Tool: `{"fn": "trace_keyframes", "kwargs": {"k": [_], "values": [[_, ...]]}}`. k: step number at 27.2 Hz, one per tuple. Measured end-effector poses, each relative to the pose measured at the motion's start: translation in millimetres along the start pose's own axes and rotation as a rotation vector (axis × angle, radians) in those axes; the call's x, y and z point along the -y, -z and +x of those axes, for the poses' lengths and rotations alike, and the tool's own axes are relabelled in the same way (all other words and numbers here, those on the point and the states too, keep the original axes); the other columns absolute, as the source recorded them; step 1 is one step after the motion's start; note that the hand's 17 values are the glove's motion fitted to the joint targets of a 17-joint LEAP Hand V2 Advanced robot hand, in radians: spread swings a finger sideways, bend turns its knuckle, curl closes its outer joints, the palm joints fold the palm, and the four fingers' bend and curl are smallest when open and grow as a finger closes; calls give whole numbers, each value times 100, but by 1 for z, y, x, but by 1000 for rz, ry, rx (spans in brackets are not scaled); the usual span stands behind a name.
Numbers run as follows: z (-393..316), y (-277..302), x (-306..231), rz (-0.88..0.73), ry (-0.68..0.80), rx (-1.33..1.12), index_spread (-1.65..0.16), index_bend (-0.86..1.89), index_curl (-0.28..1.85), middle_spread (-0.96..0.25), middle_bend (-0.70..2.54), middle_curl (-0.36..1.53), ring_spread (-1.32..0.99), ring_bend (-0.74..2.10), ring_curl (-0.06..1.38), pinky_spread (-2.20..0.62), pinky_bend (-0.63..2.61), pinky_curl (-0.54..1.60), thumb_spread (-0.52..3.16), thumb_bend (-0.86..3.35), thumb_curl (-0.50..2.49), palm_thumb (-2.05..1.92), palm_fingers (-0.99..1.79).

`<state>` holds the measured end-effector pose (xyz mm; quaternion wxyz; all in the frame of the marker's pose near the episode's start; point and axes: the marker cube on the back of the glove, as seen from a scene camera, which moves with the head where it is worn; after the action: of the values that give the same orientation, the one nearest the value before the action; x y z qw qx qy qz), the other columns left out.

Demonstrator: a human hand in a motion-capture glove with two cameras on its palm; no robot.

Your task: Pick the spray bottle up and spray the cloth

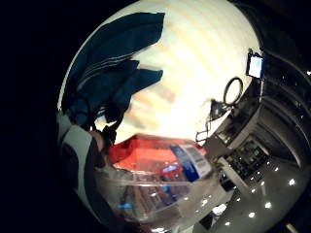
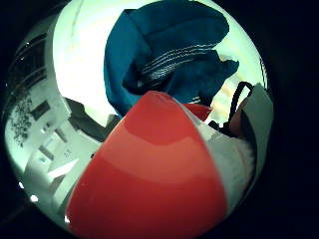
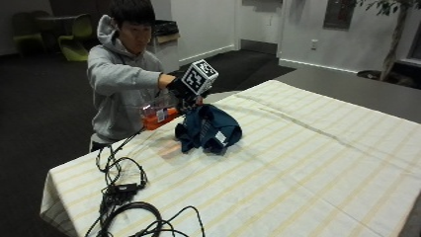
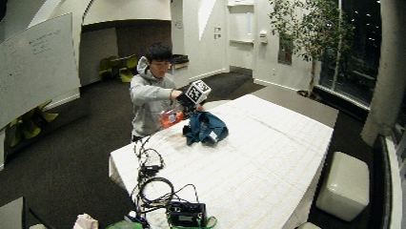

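Note:
A clear spray bottle (image 3: pixel 160 114) with orange-red liquid and a blue-and-white label is held above the table's far left edge, just left of the cloth. My gloved right hand (image 3: pixel 178 89) grips its upper part. The bottle (image 1: pixel 160 174) fills both palm views, its red body (image 2: pixel 149 169) close to the palm. The dark blue cloth (image 3: pixel 209 129) with thin white stripes lies crumpled on the striped tablecloth (image 3: pixel 296 163), right beside the bottle. In the palm views the cloth (image 2: pixel 164 55) lies just beyond the bottle. The wide view shows the same hand (image 4: pixel 184 99), bottle (image 4: pixel 170 117) and cloth (image 4: pixel 204 128).
Black cables (image 3: pixel 125 197) with a small box trail over the table's near left corner. A black device (image 4: pixel 186 213) sits at the front edge. The person stands at the far left edge. A white stool (image 4: pixel 342 183) stands to the table's right.

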<state>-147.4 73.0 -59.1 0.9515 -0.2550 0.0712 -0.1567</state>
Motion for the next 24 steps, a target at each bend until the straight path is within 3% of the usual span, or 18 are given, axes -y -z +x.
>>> {"fn": "trace_keyframes", "kwargs": {"k": [15, 24], "values": [[0, 24, -17, 32, -16, -4, -17, 42, 54, -13, 60, 49, -18, 65, 45, -27, 38, 37, 39, -3, 73, 94, 141], [-5, 0, 5, -9, 4, 17, -17, 42, 54, -13, 61, 49, -18, 65, 45, -28, 38, 37, 39, -3, 74, 94, 140]]}}
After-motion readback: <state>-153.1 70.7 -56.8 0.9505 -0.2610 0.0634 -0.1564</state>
